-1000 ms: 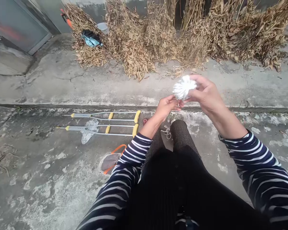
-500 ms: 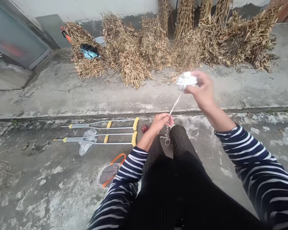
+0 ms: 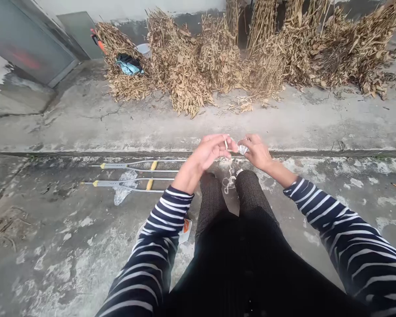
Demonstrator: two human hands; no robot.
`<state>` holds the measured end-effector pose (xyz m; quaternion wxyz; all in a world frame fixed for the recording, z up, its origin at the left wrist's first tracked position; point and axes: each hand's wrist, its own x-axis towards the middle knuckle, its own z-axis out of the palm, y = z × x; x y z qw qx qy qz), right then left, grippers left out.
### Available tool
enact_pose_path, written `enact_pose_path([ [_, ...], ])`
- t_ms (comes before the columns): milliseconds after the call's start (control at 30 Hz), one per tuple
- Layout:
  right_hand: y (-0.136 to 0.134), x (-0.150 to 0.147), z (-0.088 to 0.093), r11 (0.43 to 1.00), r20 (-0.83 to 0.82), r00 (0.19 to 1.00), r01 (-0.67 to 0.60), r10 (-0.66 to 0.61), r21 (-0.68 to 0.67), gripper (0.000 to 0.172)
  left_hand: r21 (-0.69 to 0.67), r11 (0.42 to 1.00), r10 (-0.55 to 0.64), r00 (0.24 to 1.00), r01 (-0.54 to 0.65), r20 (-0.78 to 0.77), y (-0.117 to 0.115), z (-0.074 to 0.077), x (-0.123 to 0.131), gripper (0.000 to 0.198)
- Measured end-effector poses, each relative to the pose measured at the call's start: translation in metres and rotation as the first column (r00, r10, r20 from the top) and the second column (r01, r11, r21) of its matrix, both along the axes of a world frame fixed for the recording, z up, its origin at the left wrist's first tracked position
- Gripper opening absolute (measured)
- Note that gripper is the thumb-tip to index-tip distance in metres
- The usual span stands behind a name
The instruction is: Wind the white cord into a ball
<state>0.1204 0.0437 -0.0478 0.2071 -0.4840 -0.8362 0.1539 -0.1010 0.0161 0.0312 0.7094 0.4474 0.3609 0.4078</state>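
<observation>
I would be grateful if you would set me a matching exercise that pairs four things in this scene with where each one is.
Things:
1. Small white bundle
2. Tangled string
3. Grey crutches with yellow grips
4. Blue cloth

Places:
A. On a dried plant bundle
B. Between the knees
C. On the concrete ground
D. At the fingers of the right hand

Pairs: 1-D, 2-B, 3-C, 4-A

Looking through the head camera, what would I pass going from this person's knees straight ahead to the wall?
Knees in dark trousers → left hand and right hand → concrete step edge → bundles of dried stalks → wall
</observation>
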Motion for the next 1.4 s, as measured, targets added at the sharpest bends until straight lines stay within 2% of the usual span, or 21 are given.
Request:
enact_pose_path([
  [133, -0.021, -0.005, 0.001, 0.996, -0.119, 0.993, -0.023, 0.012, -0.09, 0.052, -0.001, 0.989, 0.144, 0.986, -0.145, -0.08, 0.036, 0.006, 0.001, 0.022],
  [233, -0.039, -0.007, 0.013, 0.98, -0.29, 0.956, -0.005, -0.054, -0.2, 0.064, -0.023, 0.981, 0.187, 0.97, -0.193, -0.153, 0.063, -0.003, 0.001, 0.018],
  [300, -0.049, -0.007, 0.024, 0.962, -0.403, 0.911, -0.025, -0.09, -0.272, 0.073, -0.064, 0.983, 0.155, 0.964, -0.172, -0.215, 0.076, -0.014, -0.001, 0.017],
  [400, -0.06, -0.004, 0.041, 0.912, -0.571, 0.817, -0.175, -0.077, -0.372, 0.072, -0.129, 0.989, 0.036, 0.952, -0.078, -0.304, 0.085, -0.035, -0.007, 0.021],
  [467, -0.061, 0.0, 0.049, 0.861, -0.663, 0.744, -0.281, -0.085, -0.425, 0.06, -0.156, 0.988, -0.043, 0.937, -0.012, -0.347, 0.085, -0.049, -0.01, 0.023],
  [567, -0.054, 0.01, 0.057, 0.82, -0.743, 0.632, -0.291, -0.222, -0.493, 0.048, -0.187, 0.979, -0.152, 0.897, 0.079, -0.415, 0.077, -0.064, -0.008, 0.024],
  [667, -0.043, 0.018, 0.064, 0.758, -0.732, 0.553, -0.251, -0.398, -0.602, 0.05, -0.093, 0.994, -0.091, 0.908, 0.057, -0.409, 0.061, -0.066, 0.006, 0.011],
  [733, -0.037, 0.021, 0.069, 0.699, -0.692, 0.558, -0.255, -0.458, -0.668, 0.05, 0.011, 0.999, -0.039, 0.954, 0.044, -0.296, 0.049, -0.061, 0.019, 0.022],
  [800, -0.032, 0.024, 0.074, 0.644, -0.65, 0.588, -0.266, -0.481, -0.717, 0.051, 0.059, 0.995, -0.07, 0.98, 0.082, -0.187, 0.037, -0.055, 0.029, 0.033],
  [933, -0.026, 0.03, 0.082, 0.566, -0.633, 0.599, -0.334, -0.49, -0.754, 0.048, 0.062, 0.987, -0.139, 0.98, 0.149, -0.14, 0.026, -0.047, 0.036, 0.031],
  [1100, -0.025, 0.038, 0.084, 0.55, -0.66, 0.57, -0.386, -0.489, -0.74, 0.049, 0.14, 0.982, -0.095, 0.97, 0.128, -0.222, 0.027, -0.042, 0.031, 0.026],
  [1233, -0.027, 0.041, 0.087, 0.588, -0.681, 0.546, -0.371, -0.488, -0.719, 0.047, 0.167, 0.973, -0.124, 0.97, 0.16, -0.209, 0.027, -0.038, 0.029, 0.024],
  [1300, -0.028, 0.042, 0.092, 0.615, -0.689, 0.52, -0.344, -0.504, -0.709, 0.044, 0.159, 0.974, -0.138, 0.977, 0.163, -0.162, 0.026, -0.043, 0.028, 0.025],
  [1400, -0.03, 0.045, 0.107, 0.655, -0.707, 0.5, -0.315, -0.5, -0.687, 0.041, 0.108, 0.987, -0.11, 0.988, 0.122, -0.113, 0.024, -0.059, 0.024, 0.025],
])
